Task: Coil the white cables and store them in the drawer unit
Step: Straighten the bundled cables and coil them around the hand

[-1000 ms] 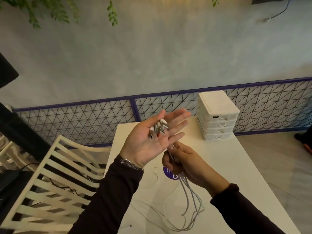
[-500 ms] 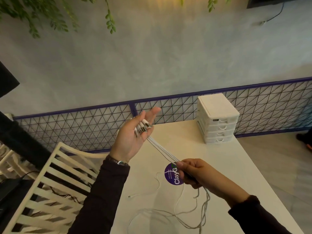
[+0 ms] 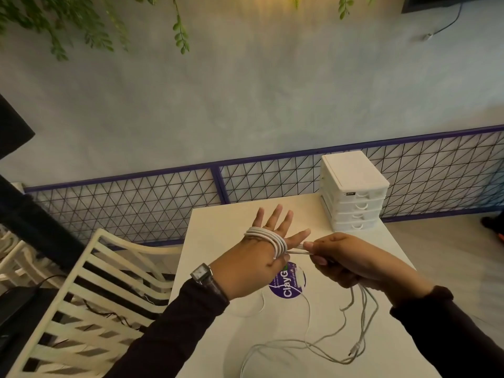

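So the white cables (image 3: 268, 237) are wrapped in several loops around the left hand (image 3: 256, 257), which is held flat over the table (image 3: 381, 268) with fingers spread wide, back of the hand up. The strands coming off that coil are pinched between thumb and fingers of the right hand (image 3: 343, 261), just beside the left one, and pulled fairly taut in the short gap between them. The loose rest of the cables is left hanging below the right hand and trails in messy curves across the near part of the table, with a small connector end seen toward the table's near right corner. A round purple sticker (image 3: 286, 286) is stuck on the table right under the hands, partly covered by them. The white drawer unit (image 3: 354, 192) is parked at the table's far right corner, all four drawers shut, well apart from the hands. A cream slatted chair (image 3: 90, 290) is pushed up to the table's left side, and a wire-mesh fence panel (image 3: 136, 203) with a purple frame is seen behind the table's far edge. A wristwatch (image 3: 201, 272) is worn on the left wrist.
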